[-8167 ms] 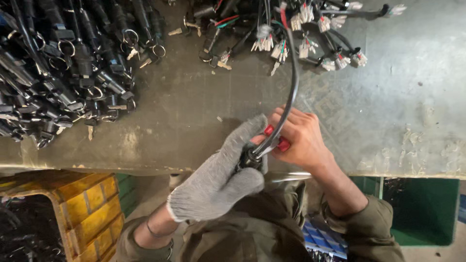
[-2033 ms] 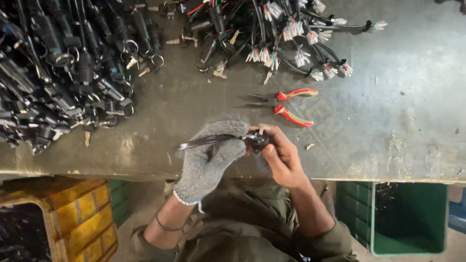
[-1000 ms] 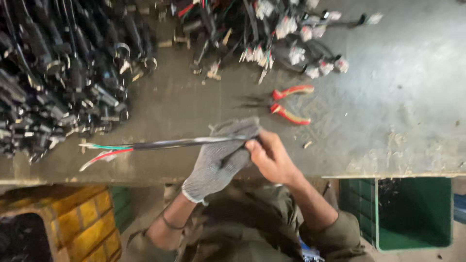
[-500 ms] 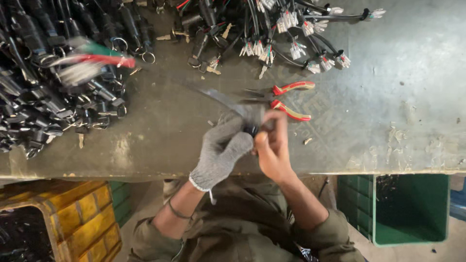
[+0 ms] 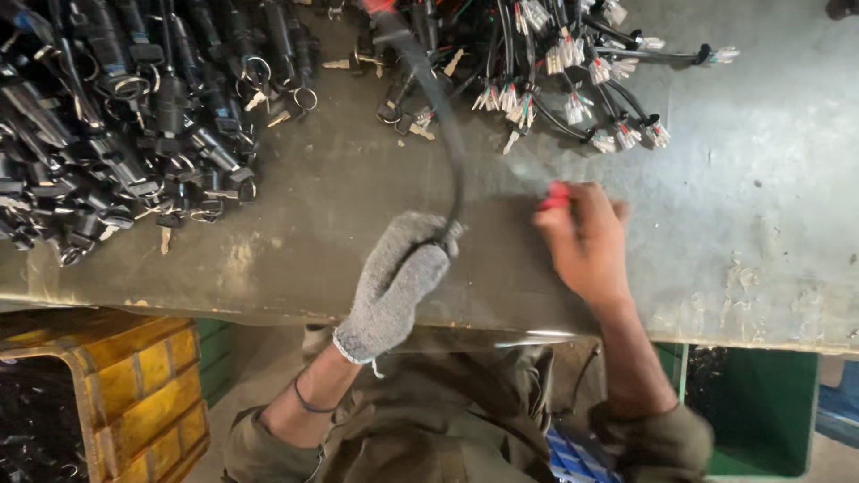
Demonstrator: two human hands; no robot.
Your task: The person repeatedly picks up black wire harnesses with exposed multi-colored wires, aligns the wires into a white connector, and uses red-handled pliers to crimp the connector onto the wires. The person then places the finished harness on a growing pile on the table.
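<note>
Left hand (image 5: 396,284), grey-gloved, clenched on the base of a black sheathed cable (image 5: 445,134) arching away over the desk (image 5: 761,179), apparently to steady it; bare right hand (image 5: 583,240) beside it closed around red-handled pliers (image 5: 555,195), blurred; connector-tipped harnesses (image 5: 573,89) beyond.

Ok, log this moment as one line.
left hand: gloved, grips black cable | right hand: on red-handled pliers | bench
</note>
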